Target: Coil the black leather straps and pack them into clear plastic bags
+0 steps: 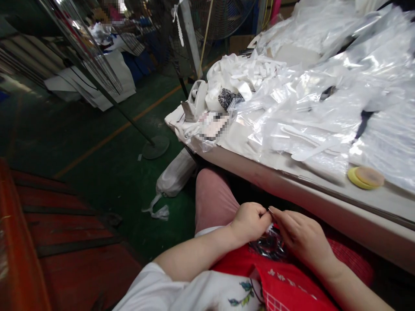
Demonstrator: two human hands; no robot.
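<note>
While a white sack (177,175) lies beside the table (259,176), the left hand (249,221) is curled near the table's edge, a dark glossy bundle (269,247) lies lower than that edge, and the right hand (304,235) has fingers together; I cannot tell if either grips anything.

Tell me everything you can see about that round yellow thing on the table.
The round yellow thing looks like a shallow plastic dish, topped by a brownish-tan disc, perhaps a sponge. It sits near the front edge of the table, beside clear plastic; whether they touch is unclear. Neither the left hand nor the right hand touches it.
</note>
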